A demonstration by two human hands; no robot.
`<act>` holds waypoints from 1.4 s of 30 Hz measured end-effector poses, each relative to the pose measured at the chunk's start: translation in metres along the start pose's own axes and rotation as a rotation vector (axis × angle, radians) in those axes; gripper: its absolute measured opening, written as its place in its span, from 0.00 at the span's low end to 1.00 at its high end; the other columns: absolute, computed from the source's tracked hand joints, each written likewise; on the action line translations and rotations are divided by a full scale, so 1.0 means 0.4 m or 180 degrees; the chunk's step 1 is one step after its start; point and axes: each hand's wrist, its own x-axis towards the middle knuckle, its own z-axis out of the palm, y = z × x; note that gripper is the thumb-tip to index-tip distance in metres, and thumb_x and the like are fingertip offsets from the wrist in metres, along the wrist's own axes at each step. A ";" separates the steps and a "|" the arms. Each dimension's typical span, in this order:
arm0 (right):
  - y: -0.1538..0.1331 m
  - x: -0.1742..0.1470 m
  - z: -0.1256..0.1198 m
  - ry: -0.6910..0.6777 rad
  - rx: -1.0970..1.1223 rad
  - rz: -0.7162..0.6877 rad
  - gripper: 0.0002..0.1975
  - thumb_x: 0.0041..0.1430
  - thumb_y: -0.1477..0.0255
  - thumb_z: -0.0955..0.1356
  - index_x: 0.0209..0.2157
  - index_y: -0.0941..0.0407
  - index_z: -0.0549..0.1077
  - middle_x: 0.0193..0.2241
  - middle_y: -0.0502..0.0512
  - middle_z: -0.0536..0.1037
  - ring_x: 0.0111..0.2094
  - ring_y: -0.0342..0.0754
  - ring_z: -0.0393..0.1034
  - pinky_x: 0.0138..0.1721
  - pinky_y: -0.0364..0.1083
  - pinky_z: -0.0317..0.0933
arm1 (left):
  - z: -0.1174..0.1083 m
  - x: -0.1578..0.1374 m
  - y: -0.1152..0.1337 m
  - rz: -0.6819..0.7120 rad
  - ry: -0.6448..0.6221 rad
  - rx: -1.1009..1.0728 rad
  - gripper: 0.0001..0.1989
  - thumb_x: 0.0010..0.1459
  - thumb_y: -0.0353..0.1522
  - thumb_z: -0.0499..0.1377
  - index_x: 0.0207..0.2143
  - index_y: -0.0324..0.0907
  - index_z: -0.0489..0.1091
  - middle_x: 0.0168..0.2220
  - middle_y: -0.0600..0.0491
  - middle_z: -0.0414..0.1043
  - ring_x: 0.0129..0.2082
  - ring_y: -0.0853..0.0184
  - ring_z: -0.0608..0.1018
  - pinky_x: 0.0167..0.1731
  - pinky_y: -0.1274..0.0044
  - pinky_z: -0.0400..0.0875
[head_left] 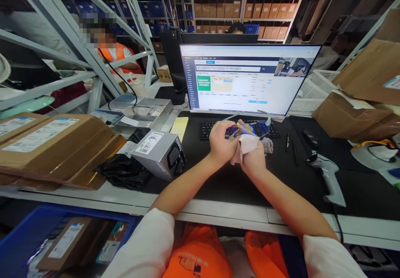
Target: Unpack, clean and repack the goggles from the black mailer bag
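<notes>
My left hand (222, 140) is closed on the edge of a pair of glasses (250, 129), whose lenses shine blue, purple and yellow. One pale temple arm of the glasses sticks up at the right. My right hand (255, 158) is closed on a light pinkish cloth (249, 143), pressed close to the lenses. Parts of the frame are hidden behind my fingers and the cloth. Just right of that hand, a small crumpled grey piece of fabric (268, 145) lies on the desk. Behind the glasses is a black keyboard (208, 131).
A grey box (158, 151) stands left beside a black plastic bag (125, 172) and brown cartons (56, 149). Ahead is a lit monitor (237, 97). To the right lie a pen (288, 142), a mouse (310, 138) and a barcode scanner (328, 176). A co-worker (120, 55) sits beyond the metal frame.
</notes>
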 end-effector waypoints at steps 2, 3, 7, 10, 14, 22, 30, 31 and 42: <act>-0.013 0.018 -0.011 0.0134 0.0125 -0.0053 0.27 0.44 0.63 0.79 0.48 0.54 0.81 0.45 0.57 0.81 0.46 0.54 0.76 0.48 0.52 0.73 | 0.002 -0.004 0.005 -0.0137 -0.0045 -0.0017 0.15 0.53 0.28 0.67 0.42 0.45 0.71 0.38 0.53 0.78 0.37 0.64 0.80 0.40 0.72 0.76; -0.027 0.032 -0.022 0.0233 0.0225 -0.0059 0.26 0.43 0.63 0.79 0.46 0.53 0.82 0.46 0.57 0.81 0.48 0.54 0.75 0.49 0.52 0.72 | 0.005 -0.006 0.010 -0.0203 -0.0083 -0.0012 0.16 0.52 0.27 0.67 0.42 0.45 0.71 0.38 0.53 0.78 0.37 0.64 0.80 0.40 0.72 0.76; -0.080 0.066 -0.068 0.0443 0.0528 -0.0115 0.19 0.47 0.58 0.78 0.41 0.51 0.82 0.49 0.55 0.81 0.51 0.53 0.75 0.52 0.52 0.72 | 0.024 -0.008 0.033 -0.0266 -0.0151 0.0033 0.18 0.48 0.24 0.65 0.43 0.45 0.70 0.38 0.53 0.78 0.38 0.63 0.81 0.42 0.71 0.77; -0.067 0.045 -0.054 0.0354 0.0468 -0.0079 0.21 0.51 0.57 0.77 0.45 0.52 0.81 0.50 0.57 0.81 0.51 0.54 0.75 0.54 0.54 0.72 | 0.032 -0.005 0.033 -0.0113 0.0011 0.0077 0.17 0.48 0.23 0.63 0.42 0.45 0.70 0.37 0.53 0.78 0.37 0.63 0.81 0.42 0.70 0.77; -0.018 0.012 -0.013 0.0222 0.0027 -0.0377 0.22 0.50 0.61 0.78 0.46 0.54 0.81 0.49 0.58 0.81 0.52 0.57 0.75 0.57 0.56 0.69 | 0.025 -0.003 0.026 -0.0081 0.0038 0.0055 0.11 0.54 0.30 0.66 0.41 0.44 0.71 0.36 0.52 0.78 0.36 0.63 0.81 0.39 0.71 0.75; -0.089 0.057 -0.069 0.0379 0.0492 -0.0143 0.23 0.50 0.53 0.77 0.44 0.51 0.82 0.51 0.55 0.80 0.53 0.55 0.74 0.55 0.54 0.71 | 0.023 -0.008 0.048 -0.0598 -0.0236 -0.0103 0.17 0.49 0.24 0.66 0.42 0.45 0.71 0.38 0.53 0.78 0.39 0.63 0.81 0.44 0.69 0.77; -0.012 0.013 -0.040 0.0044 -0.0421 -0.0656 0.28 0.50 0.61 0.79 0.53 0.53 0.79 0.50 0.59 0.80 0.52 0.58 0.75 0.54 0.55 0.71 | 0.024 -0.001 0.027 -0.0388 -0.0035 -0.0221 0.13 0.51 0.27 0.68 0.39 0.44 0.70 0.35 0.53 0.77 0.35 0.64 0.81 0.38 0.73 0.76; -0.017 0.017 -0.047 0.0052 -0.0433 -0.0640 0.29 0.49 0.60 0.79 0.53 0.54 0.79 0.47 0.59 0.81 0.49 0.58 0.76 0.52 0.55 0.71 | 0.024 -0.001 0.028 -0.0457 -0.0092 -0.0233 0.14 0.51 0.27 0.68 0.39 0.44 0.70 0.35 0.53 0.78 0.36 0.64 0.81 0.38 0.72 0.76; -0.073 0.067 -0.087 0.0073 0.0262 -0.0352 0.27 0.49 0.48 0.76 0.45 0.52 0.81 0.53 0.58 0.79 0.58 0.60 0.70 0.56 0.58 0.70 | 0.030 0.006 0.045 -0.1103 -0.0223 -0.0320 0.16 0.45 0.24 0.65 0.38 0.45 0.71 0.35 0.56 0.78 0.36 0.66 0.80 0.40 0.73 0.76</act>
